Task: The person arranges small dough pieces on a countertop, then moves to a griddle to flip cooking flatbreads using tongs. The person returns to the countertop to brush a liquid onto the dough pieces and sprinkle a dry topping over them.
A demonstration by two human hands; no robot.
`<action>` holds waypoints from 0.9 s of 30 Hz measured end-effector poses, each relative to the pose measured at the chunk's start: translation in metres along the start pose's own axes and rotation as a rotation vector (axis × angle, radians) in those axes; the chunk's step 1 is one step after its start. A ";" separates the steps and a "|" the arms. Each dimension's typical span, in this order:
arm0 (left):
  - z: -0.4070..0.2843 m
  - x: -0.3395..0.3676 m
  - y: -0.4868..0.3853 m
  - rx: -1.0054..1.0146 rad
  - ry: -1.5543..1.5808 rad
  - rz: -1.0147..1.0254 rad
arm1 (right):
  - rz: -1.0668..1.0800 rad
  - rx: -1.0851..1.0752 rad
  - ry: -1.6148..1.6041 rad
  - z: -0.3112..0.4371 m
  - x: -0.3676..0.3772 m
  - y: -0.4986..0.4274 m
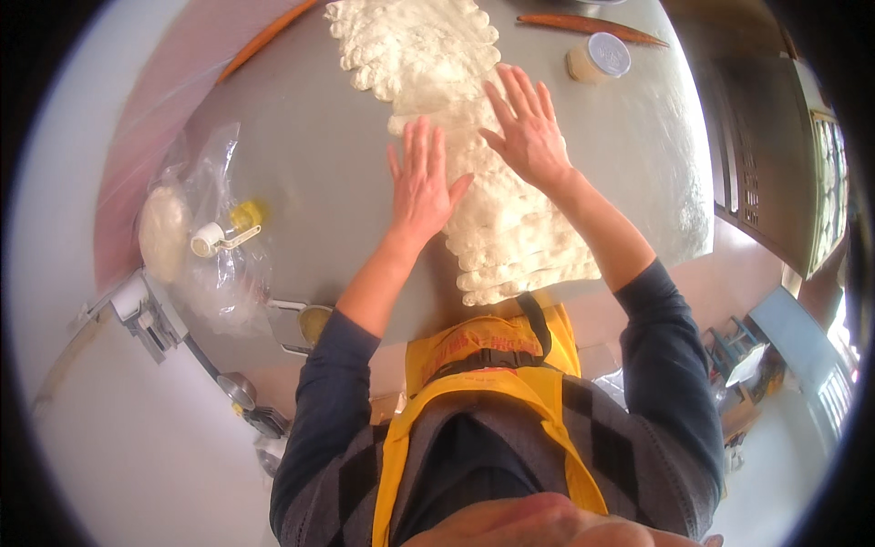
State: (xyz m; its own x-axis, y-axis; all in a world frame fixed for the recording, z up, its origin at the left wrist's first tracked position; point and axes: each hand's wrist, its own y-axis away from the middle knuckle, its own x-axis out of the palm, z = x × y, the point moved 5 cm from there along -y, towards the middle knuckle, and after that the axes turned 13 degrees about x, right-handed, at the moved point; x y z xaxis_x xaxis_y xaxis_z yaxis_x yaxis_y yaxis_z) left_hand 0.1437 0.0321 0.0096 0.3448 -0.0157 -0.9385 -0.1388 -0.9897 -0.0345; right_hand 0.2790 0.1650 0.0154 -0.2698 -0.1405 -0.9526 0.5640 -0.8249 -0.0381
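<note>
A long mass of pale dough (513, 212) stretches over the metal worktop (314, 164) from the far edge towards my yellow apron, its edges made up of many rounded lobes. My left hand (422, 181) lies palm down at the dough's left side, fingers apart, pointing away from me. On the right side, my right hand (526, 133) is also flat and palm down, its fingers spread over the dough's edge. Neither hand grips anything. Whether the palms press into the dough or only rest on it, I cannot tell.
Two tapered wooden rolling pins, one at the far right (591, 27), one at the far left (263, 41), lie near the edges. A lidded plastic tub (598, 58) stands at the right. Leftward are clear plastic bags (219, 273), a white measuring scoop (207, 241) and a pale rounded lump (164, 232).
</note>
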 end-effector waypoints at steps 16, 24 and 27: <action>0.038 -0.040 0.058 -0.063 0.005 -0.202 | -0.010 -0.140 -0.041 -0.003 -0.024 0.018; 0.131 -0.117 0.292 -0.642 0.004 -0.433 | 0.215 0.206 -0.240 -0.030 -0.045 0.137; 0.114 -0.105 0.310 -0.600 -0.029 -0.433 | 0.360 0.414 -0.566 -0.020 -0.053 0.115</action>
State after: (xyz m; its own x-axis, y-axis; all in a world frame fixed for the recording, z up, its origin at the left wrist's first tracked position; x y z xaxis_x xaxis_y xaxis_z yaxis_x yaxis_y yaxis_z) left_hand -0.0417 -0.2563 0.0582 0.2278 0.3898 -0.8923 0.5384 -0.8139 -0.2181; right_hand 0.3738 0.0889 0.0557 -0.5451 -0.6035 -0.5819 0.3859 -0.7968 0.4649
